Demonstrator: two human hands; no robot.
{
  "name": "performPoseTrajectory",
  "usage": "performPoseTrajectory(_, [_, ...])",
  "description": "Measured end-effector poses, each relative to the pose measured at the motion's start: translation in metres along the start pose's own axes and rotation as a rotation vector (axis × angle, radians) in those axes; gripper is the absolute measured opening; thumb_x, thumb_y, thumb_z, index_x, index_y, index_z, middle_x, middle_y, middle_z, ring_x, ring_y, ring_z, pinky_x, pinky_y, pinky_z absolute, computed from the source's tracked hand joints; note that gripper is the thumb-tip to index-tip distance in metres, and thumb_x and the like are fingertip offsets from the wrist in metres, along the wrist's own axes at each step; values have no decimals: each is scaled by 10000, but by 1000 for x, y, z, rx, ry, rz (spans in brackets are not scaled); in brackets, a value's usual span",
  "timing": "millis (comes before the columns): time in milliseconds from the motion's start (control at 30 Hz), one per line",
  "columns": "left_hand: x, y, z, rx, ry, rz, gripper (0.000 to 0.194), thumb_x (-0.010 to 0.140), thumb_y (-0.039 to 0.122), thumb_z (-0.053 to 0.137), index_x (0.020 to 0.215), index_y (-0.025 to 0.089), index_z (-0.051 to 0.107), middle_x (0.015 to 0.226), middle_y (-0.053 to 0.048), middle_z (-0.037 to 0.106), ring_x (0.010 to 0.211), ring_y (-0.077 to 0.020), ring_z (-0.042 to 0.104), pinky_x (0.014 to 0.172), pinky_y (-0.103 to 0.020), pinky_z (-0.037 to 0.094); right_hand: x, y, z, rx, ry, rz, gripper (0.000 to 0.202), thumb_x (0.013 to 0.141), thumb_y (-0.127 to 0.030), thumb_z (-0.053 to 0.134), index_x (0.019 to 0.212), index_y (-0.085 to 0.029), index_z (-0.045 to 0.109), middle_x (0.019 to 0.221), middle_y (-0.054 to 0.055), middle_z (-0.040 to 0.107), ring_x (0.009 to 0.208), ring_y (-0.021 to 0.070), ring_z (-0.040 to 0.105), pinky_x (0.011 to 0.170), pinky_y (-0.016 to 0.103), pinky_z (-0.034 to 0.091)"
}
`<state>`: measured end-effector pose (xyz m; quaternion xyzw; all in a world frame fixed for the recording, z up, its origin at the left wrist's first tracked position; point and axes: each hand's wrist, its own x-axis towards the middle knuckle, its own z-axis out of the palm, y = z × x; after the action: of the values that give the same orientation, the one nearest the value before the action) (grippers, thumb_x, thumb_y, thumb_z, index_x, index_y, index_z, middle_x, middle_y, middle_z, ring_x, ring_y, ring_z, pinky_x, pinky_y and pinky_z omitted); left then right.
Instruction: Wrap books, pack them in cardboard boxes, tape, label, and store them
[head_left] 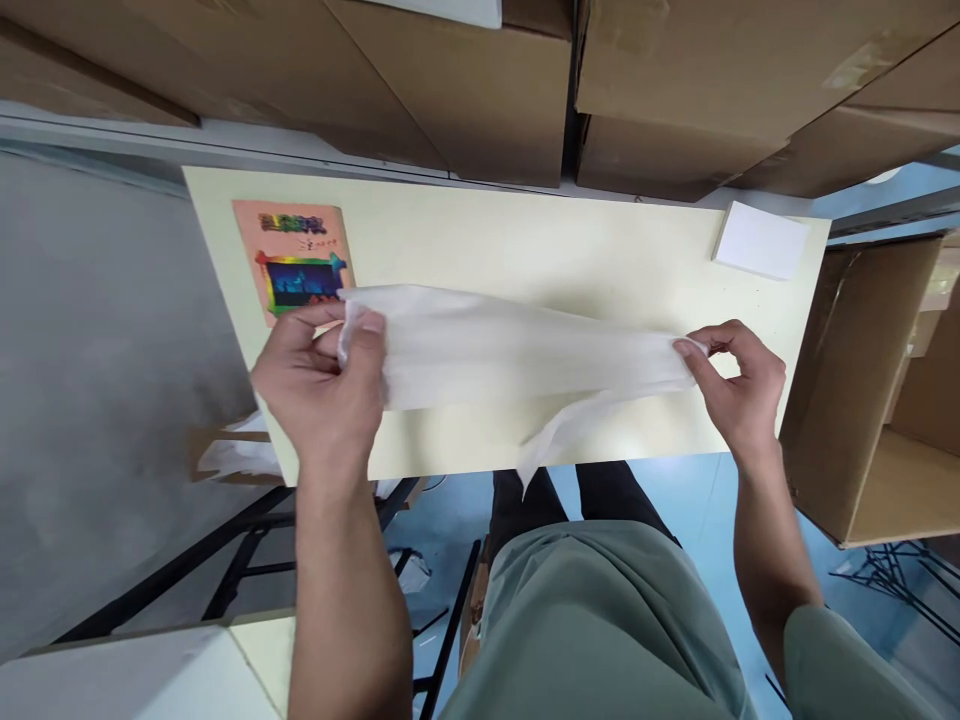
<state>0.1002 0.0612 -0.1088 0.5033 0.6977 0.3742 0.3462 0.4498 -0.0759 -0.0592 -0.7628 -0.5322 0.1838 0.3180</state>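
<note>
1. White sheet [495, 350]: stretched between my hands above the pale table [525, 235]; a loose strip [559, 432] droops from its lower edge, toward me.
2. My left hand [322, 390] grips one end, thumb on top; my right hand [742, 385] pinches the other between thumb and finger.
3. Handling, in my judgement: keep both ends level, pull lightly and evenly, and gather in the strip; a hard tug may tear it.
4. Containers: a small brown box [196, 458] at left holds crumpled white material [238, 458]; an open carton [844, 400] stands at right; closed-looking cartons [480, 100] line the back, contents hidden.
</note>
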Motion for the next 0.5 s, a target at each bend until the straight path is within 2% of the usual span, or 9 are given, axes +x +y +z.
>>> performPoseTrajectory(100, [-7,-11,-7,60,51,-73,211,715,276,742,881,173,661,600,89,508,524,-69,402,509,-173,291,-12,-4,-5,-17,-105,-207,60,1050,-326,782,1040,-296,731,943,12,765,906,228,770,785,404,646])
performPoseTrajectory(167, [-13,-24,-16,114,83,-111,225,674,256,728,858,188,619,611,99,485,548,-75,432,528,-177,339,-27,-7,-8,-29,-160,-251,201,1022,-349,817,1195,-319,719,1119,46,777,1122,292,778,913,481,667])
performPoseTrajectory(267, [-20,-50,-33,163,144,-155,318,592,224,695,887,209,575,639,115,439,578,-75,425,561,-183,385,-51,0,-7,-101,-182,-89,728,917,-552,898,1526,-337,563,1493,132,650,1427,405,623,1079,636,614])
performPoseTrajectory(333, [-22,-66,-43,164,152,-166,513,550,200,652,1061,199,601,739,90,529,625,-85,462,579,-198,425,-66,13,4,-155,-172,105,989,862,-657,901,1653,-310,419,1556,170,581,1418,418,596,1056,660,613])
performPoseTrajectory(367, [-22,-71,-46,167,135,-164,659,533,190,635,1191,194,603,820,67,593,652,-92,481,581,-208,440,-74,19,12,-177,-172,198,1020,855,-673,894,1660,-286,403,1508,176,600,1355,403,622,1016,642,629])
performPoseTrajectory(400, [-23,-75,-47,174,117,-160,797,517,187,627,1314,194,591,903,42,646,670,-99,493,574,-219,453,-81,24,23,-197,-177,270,974,864,-665,881,1630,-258,439,1427,170,635,1273,379,650,975,614,642])
performPoseTrajectory(433, [-23,-76,-47,179,99,-156,891,506,192,624,1397,191,589,968,19,682,678,-104,501,565,-232,467,-88,28,35,-212,-188,315,843,895,-632,858,1556,-235,518,1338,158,665,1198,355,666,944,583,648])
performPoseTrajectory(500, [-23,-73,-44,172,93,-141,889,498,236,620,1381,152,681,962,-9,718,658,-112,522,541,-255,490,-98,29,57,-222,-220,331,421,1003,-502,748,1304,-218,670,1204,142,693,1117,322,672,920,534,642])
